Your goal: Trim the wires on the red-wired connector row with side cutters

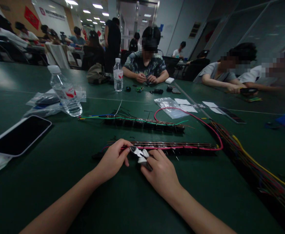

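My right hand grips small cutting pliers, their jaws pointing left at a pink wire. My left hand pinches that pink wire at the left end of a long dark strip of components lying across the green table. The pink wire runs right along the strip and loops back up. A second dark strip with green and other coloured wires lies parallel, farther from me.
A phone lies at left, with a water bottle and plastic bags behind it. A thick bundle of coloured wires runs along the right. Another bottle, a clear bag, paper slips and several seated people are across the table.
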